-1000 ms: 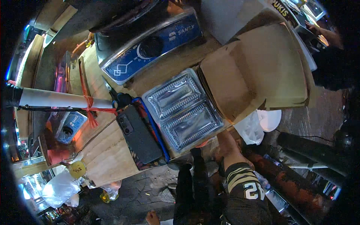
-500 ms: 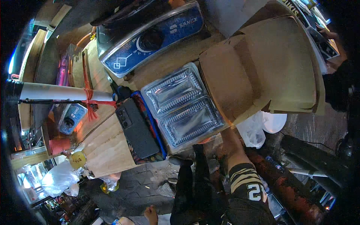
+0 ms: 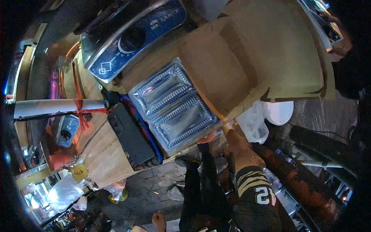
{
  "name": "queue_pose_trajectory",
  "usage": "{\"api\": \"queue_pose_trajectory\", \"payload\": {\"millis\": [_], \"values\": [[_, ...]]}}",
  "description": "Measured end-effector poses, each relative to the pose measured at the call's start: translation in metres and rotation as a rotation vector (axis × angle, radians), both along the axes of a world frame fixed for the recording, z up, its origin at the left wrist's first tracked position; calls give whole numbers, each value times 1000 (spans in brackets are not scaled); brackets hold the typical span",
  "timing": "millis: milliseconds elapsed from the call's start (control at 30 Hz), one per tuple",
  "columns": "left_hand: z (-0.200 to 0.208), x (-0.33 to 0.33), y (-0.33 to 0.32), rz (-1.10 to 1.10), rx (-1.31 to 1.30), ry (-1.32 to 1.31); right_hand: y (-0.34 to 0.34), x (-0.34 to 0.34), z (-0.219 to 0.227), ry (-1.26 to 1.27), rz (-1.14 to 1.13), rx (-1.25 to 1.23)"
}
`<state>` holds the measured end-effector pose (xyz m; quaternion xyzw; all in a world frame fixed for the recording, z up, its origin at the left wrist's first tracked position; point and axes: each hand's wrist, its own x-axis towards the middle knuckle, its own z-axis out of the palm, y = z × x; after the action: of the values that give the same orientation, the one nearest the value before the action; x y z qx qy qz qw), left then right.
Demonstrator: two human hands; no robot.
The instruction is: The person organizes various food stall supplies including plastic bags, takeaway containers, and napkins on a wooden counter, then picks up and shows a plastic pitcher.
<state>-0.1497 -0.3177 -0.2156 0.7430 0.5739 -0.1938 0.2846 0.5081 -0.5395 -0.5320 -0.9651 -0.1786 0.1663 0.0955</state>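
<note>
My right hand (image 3: 233, 135) reaches up from a black sleeve with tan stripes to the near corner of a brown cardboard box (image 3: 216, 65). Its fingers are hidden below the cardboard, so what they hold cannot be told. Just left of that corner lies a clear plastic clamshell container (image 3: 181, 121), spread open with two ribbed halves, possibly in a stack. Beside it a black phone (image 3: 129, 133) rests on a dark patterned pouch with blue edging. My left hand is out of view.
Behind the container stands a stove (image 3: 135, 38) with a blue panel and black knob. A white pole (image 3: 58, 108) tied with red string crosses the wooden table (image 3: 104, 158). Scissors (image 3: 112, 97) lie near the phone. Another person's hand (image 3: 342, 46) shows at far right; a white bag (image 3: 253, 123) hangs below the box.
The view has shifted, so the stove, container and phone appear farther left. More of my right hand shows at the box's corner. The container and phone keep their places on the table.
</note>
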Motion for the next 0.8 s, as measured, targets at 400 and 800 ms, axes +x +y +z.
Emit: {"api": "queue_pose_trajectory", "payload": {"millis": [400, 800], "values": [[2, 24, 15, 696, -206, 184, 7, 9, 26, -67, 17, 63], [40, 56, -2, 67, 187, -214, -20, -6, 132, -321, 304, 238]]}}
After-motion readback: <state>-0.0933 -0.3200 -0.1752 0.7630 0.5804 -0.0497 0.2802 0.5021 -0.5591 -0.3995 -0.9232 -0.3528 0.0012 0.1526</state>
